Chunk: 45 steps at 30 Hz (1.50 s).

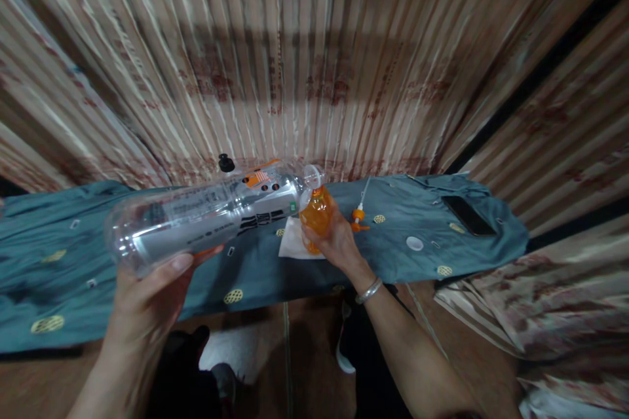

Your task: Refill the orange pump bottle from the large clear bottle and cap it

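Observation:
My left hand [147,288] grips the base of a large clear plastic bottle [211,213], which lies tipped almost level with its mouth pointing right. The mouth meets the top of a small orange bottle [317,213] that my right hand [337,239] holds upright above a white napkin [293,241]. An orange spray nozzle with a white tube [360,217] lies on the teal cloth just right of my right hand. A silver bangle [369,290] is on my right wrist.
A teal patterned cloth [417,222] covers the low table. A black phone [468,215] lies at its right end, a white cap [415,243] nearer the middle, and a small black knob [226,162] at the back. Striped curtains hang behind and to the right.

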### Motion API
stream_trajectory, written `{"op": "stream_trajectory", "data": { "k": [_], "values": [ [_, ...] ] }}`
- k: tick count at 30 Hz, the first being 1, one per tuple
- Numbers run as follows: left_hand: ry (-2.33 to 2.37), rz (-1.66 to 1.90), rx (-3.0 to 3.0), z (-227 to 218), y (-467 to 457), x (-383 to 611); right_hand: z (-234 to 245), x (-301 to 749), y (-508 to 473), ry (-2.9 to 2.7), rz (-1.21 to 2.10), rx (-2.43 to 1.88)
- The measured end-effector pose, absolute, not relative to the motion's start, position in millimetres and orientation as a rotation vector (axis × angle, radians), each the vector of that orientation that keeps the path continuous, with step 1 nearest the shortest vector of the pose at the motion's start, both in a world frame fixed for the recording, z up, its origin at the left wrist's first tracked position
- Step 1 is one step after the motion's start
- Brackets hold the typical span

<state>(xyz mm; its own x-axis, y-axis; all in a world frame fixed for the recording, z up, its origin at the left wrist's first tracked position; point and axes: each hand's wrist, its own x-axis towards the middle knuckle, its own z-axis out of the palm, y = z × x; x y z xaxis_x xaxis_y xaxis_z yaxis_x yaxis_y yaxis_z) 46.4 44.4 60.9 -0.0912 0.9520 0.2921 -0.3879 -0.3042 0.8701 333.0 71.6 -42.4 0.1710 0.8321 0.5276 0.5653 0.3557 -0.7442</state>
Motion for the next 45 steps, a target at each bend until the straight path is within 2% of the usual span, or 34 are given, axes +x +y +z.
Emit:
{"op": "stream_trajectory", "data": {
  "k": [45],
  "values": [
    [0.86,1.465,0.906,41,44,41,-34,330,70,-1.494,0.328,-1.354]
  ]
}}
